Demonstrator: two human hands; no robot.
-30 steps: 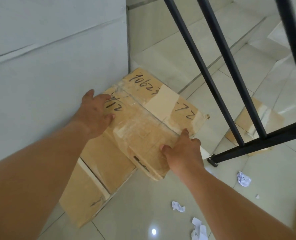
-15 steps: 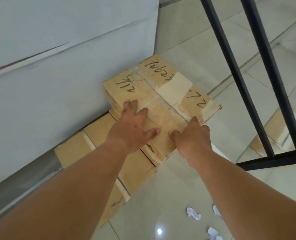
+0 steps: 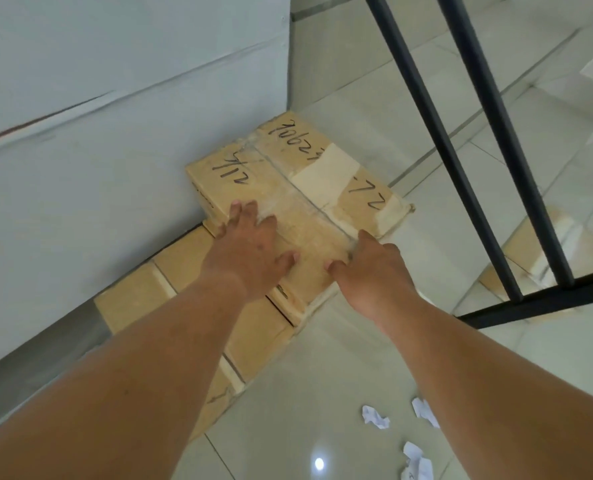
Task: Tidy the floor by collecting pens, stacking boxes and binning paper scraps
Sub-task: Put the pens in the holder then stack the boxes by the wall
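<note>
Stacking has advanced: 1 second ago both hands clutched the marked top box (image 3: 309, 174) by opposite corners. Now it lies flat on the lower box (image 3: 184, 271), tight to the wall (image 3: 115, 98) at the left. The left hand (image 3: 250, 251) has shifted onto the lid, fingers spread and pressing down. The right hand (image 3: 371, 271), apart from it, sits at the near right edge with its thumb on the lid; whether its other fingers grip the side I cannot tell. Paper scraps (image 3: 374, 417) on the near floor (image 3: 323, 375) and 1 more box (image 3: 530, 244) beyond the railing (image 3: 461, 168) remain.
</note>
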